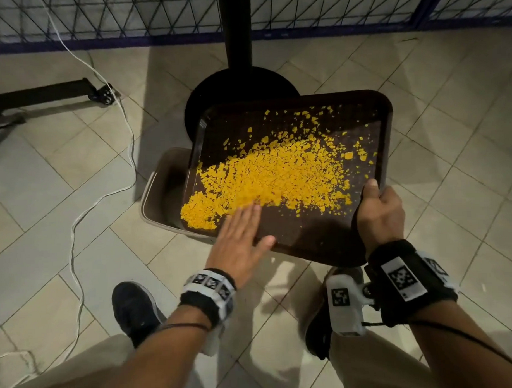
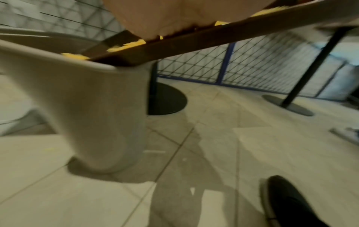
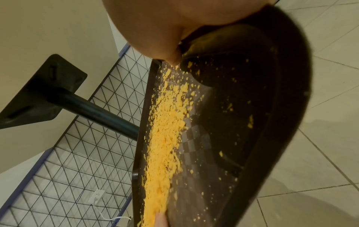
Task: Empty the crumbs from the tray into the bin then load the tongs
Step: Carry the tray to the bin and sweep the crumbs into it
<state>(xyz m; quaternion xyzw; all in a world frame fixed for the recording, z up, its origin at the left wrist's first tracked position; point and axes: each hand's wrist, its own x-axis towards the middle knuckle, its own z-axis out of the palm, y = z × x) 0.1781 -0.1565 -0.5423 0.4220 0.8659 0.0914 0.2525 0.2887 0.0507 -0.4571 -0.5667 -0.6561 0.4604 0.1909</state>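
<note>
A dark brown tray (image 1: 308, 238) slopes down to the left, its low corner over a beige bin (image 1: 159, 197) on the floor. Yellow crumbs (image 1: 265, 176) lie heaped across the tray toward that low corner. My right hand (image 1: 377, 210) grips the tray's near right edge, thumb on top. My left hand (image 1: 241, 229) lies flat on the tray surface, straight fingers touching the near side of the crumb pile. The left wrist view shows the tray (image 2: 194, 38) resting over the bin (image 2: 93, 98) rim. In the right wrist view the crumbs (image 3: 167, 132) run along the tray (image 3: 252, 107). No tongs are in view.
A black table pedestal (image 1: 235, 49) with a round base stands just behind the bin. A wire mesh fence (image 1: 97, 16) runs along the back. A white cable (image 1: 104, 196) trails over the tiled floor at left. My shoes (image 1: 134, 311) stand near the bin.
</note>
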